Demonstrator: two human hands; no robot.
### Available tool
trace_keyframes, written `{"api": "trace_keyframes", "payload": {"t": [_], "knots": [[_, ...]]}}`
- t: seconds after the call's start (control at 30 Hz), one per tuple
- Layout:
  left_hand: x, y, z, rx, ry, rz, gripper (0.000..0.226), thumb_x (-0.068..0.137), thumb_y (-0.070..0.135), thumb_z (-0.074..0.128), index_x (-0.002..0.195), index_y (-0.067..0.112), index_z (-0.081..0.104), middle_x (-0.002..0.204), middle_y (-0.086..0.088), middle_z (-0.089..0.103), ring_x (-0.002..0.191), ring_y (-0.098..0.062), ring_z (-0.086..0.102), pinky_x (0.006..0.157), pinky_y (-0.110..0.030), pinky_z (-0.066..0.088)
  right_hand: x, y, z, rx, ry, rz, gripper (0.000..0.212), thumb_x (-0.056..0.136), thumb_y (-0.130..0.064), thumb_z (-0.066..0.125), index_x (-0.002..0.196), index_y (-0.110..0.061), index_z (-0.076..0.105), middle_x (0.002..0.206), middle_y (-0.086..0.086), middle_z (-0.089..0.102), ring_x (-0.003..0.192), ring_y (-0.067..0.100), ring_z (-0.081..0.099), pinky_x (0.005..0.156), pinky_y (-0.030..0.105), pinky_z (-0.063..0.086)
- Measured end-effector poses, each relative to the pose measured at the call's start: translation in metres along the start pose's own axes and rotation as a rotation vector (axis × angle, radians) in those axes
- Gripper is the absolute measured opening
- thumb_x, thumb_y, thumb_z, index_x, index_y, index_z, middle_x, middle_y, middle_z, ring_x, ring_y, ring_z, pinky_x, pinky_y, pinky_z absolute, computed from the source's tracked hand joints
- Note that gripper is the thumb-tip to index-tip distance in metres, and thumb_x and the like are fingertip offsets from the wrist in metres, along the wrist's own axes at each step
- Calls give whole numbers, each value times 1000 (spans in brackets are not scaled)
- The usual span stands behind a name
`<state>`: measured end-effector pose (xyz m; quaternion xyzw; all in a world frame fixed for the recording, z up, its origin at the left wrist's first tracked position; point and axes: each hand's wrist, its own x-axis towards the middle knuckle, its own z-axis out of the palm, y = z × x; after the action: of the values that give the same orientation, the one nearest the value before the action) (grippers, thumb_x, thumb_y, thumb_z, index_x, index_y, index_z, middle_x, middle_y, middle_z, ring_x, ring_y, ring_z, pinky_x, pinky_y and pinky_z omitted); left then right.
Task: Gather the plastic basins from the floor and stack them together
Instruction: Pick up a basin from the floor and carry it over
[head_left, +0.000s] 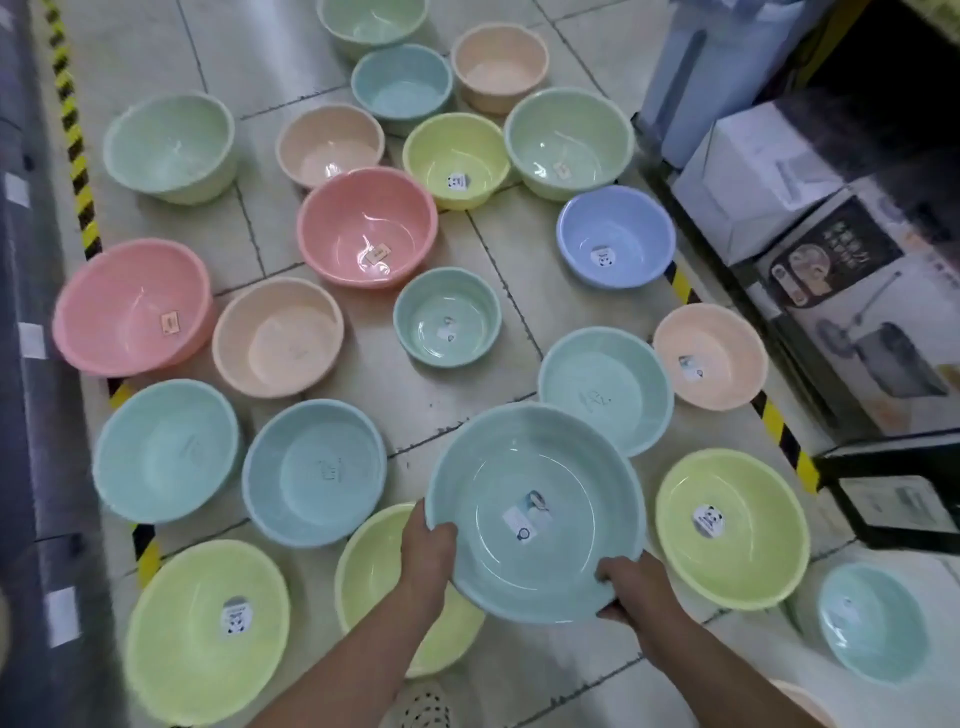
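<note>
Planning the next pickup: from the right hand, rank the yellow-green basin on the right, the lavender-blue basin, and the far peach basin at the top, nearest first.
From the right hand:
1. Yellow-green basin, just right of it.
2. Lavender-blue basin, farther up beside the boxes.
3. Peach basin, at the top.

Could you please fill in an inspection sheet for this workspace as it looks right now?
Surface: pale tiled floor with dark grout lines; yellow-black hazard tape along both edges.
Job's things: many plastic basins spread singly, open side up, in pink, blue, yellow-green, peach and mint; several carry stickers. One teal basin is held above the rest, over a yellow-green one.
Clutter: nothing seen among the basins.
Grippers: left hand and right hand grip the teal basin's near rim, thumbs inside.
Cables: nothing seen.
Surroundings: boxed goods on the right; grey shelf edge on the left.
</note>
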<state>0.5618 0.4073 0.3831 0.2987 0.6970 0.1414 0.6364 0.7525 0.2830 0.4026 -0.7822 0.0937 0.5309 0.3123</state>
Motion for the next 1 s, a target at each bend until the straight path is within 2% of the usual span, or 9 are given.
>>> {"api": "trace_keyframes", "payload": {"t": [0.13, 0.27, 0.43, 0.57, 0.67, 0.73, 0.87, 0.93, 1.0], "knots": [[-49, 79, -45, 11, 37, 22, 45, 67, 6, 48, 109, 18, 62, 98, -11, 69, 93, -33, 65, 83, -50, 56, -81, -66, 21, -54, -33, -18, 34, 82, 8, 54, 112, -6, 61, 95, 18, 69, 79, 32, 68, 59, 39, 61], [-77, 148, -74, 25, 40, 49, 45, 73, 3, 50, 115, 12, 61, 103, -13, 69, 97, -33, 65, 88, -50, 56, -137, -129, 37, -94, -55, -61, 34, 82, 7, 54, 110, -11, 62, 93, 14, 71, 77, 28, 70, 52, 32, 59], [-64, 224, -80, 26, 58, 98, 39, 78, -4, 50, 110, 15, 61, 97, -10, 68, 90, -30, 65, 77, -43, 56, -145, -199, 58, -147, -45, -135, 36, 81, 3, 58, 114, -11, 63, 97, 10, 71, 83, 26, 70, 61, 35, 62], [-4, 266, -59, 2, 80, 91, 47, 68, 8, 54, 114, 13, 61, 98, -14, 69, 89, -33, 67, 72, -43, 56, -102, -268, 84, -304, 41, -339, 40, 78, -9, 63, 116, -21, 60, 100, -1, 69, 95, 23, 65, 86, 40, 57], [63, 288, -36, -20, 119, 43, 49, 57, 14, 51, 105, 17, 62, 96, -14, 70, 89, -36, 67, 70, -45, 57, -35, -320, 111, -348, 18, -423, 45, 77, -8, 63, 118, -25, 55, 96, -9, 65, 92, 19, 64, 78, 32, 51], [113, 296, -21, -33, 169, 13, 47, 57, 15, 51, 104, 18, 61, 95, -12, 69, 88, -34, 67, 72, -46, 57, 20, -348, 132, -394, -6, -422, 44, 78, -6, 61, 118, -24, 54, 95, -8, 64, 90, 20, 62, 74, 30, 47], [211, 291, 2, 4, 221, -49, 48, 57, 17, 53, 104, 18, 63, 92, -9, 70, 86, -31, 66, 70, -40, 55, 125, -373, 169, -464, -16, -352, 35, 84, -12, 58, 118, -20, 58, 106, 2, 67, 97, 24, 63, 87, 36, 53], [254, 284, 11, 51, 252, -51, 43, 62, 17, 56, 104, 16, 63, 93, -9, 70, 86, -32, 66, 71, -38, 54, 172, -373, 183, -511, -18, -336, 35, 86, -15, 58, 121, -19, 60, 109, 2, 68, 97, 22, 63, 86, 35, 53], [292, 278, 17, 68, 296, -26, 32, 75, 7, 60, 105, 16, 62, 94, -10, 68, 87, -33, 64, 69, -36, 51, 212, -371, 197, -590, -43, -329, 35, 87, -17, 59, 122, -16, 60, 110, 2, 68, 93, 19, 59, 79, 29, 47]]}}
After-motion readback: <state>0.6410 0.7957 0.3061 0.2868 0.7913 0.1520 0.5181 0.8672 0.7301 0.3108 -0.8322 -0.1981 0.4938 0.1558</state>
